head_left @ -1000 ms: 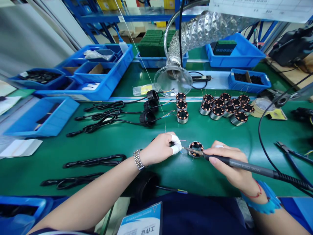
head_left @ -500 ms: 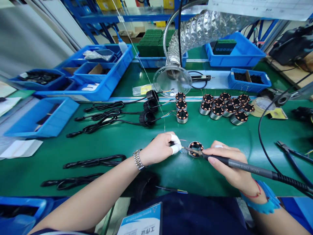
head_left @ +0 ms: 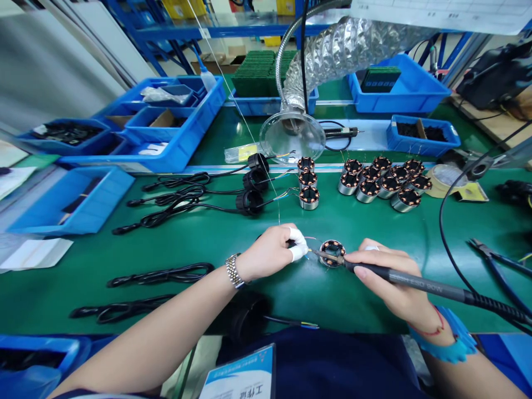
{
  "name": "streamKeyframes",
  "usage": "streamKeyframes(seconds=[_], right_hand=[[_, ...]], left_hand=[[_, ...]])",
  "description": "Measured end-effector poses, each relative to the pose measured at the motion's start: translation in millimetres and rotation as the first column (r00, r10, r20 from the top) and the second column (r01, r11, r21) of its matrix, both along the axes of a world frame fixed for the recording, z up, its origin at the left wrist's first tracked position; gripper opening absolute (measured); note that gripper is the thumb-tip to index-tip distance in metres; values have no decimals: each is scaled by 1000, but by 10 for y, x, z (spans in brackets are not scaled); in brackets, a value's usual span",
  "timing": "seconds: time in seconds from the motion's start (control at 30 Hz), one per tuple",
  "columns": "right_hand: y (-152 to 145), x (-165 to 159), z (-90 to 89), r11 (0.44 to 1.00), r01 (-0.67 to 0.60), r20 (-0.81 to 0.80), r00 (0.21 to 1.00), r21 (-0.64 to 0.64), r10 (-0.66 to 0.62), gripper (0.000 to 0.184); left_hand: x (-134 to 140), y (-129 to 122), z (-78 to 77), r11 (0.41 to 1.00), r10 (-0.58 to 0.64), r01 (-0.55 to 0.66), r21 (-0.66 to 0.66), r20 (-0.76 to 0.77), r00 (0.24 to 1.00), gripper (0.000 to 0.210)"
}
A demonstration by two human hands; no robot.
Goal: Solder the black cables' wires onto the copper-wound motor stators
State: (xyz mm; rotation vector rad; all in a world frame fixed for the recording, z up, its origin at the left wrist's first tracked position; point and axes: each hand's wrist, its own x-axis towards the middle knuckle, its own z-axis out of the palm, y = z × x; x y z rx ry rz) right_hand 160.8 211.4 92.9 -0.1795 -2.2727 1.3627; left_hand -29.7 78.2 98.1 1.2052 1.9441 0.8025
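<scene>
My right hand (head_left: 388, 274) is wrapped round a soldering iron (head_left: 415, 284), its tip pointing left across the top of a motor stator (head_left: 332, 253). The stator is a ring with copper windings, lying on the green bench. Just left of it my left hand (head_left: 278, 249), white covers on thumb and finger, is closed in a pinch on thin coloured wires (head_left: 310, 251). The iron's tip meets the wires or lies very close to them; I cannot tell which. A strand of solder wire (head_left: 279, 211) hangs down behind my left hand.
Several stators (head_left: 389, 184) stand at the back right. Behind my left hand, coiled black cables (head_left: 178, 202) lead to black caps (head_left: 249, 202). A clear extraction hood (head_left: 293, 138) hangs over the bench. Pliers (head_left: 499, 266) lie at right, blue bins (head_left: 75, 202) at left.
Hardly anything differs. Both hands, the soldering iron and the stator keep their places; the whole view has shifted very slightly.
</scene>
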Motion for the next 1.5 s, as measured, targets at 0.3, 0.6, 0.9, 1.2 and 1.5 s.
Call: streamKeyframes(seconds=[0.3,0.6,0.9,1.2,1.5], right_hand=[[26,20,45,999,43,-33,998,-32,-44,23],[25,39,25,994,104,-45,993,-20,-104,20],[-13,39,32,970,189,-48,982,152,-184,24],[-42,30,1,940,284,-82,958,191,-273,24],[-162,-162,-162,949,161,-88,986,272,-142,19]], left_hand=[[9,3,6,1000,4,-4,0,10,1000,8],[9,-3,-6,1000,9,-9,-1,14,1000,8],[15,0,5,1000,9,-9,0,18,1000,9],[5,-8,-17,1000,-2,2,2,16,1000,9],[19,22,35,999,1,1,-53,39,999,13]])
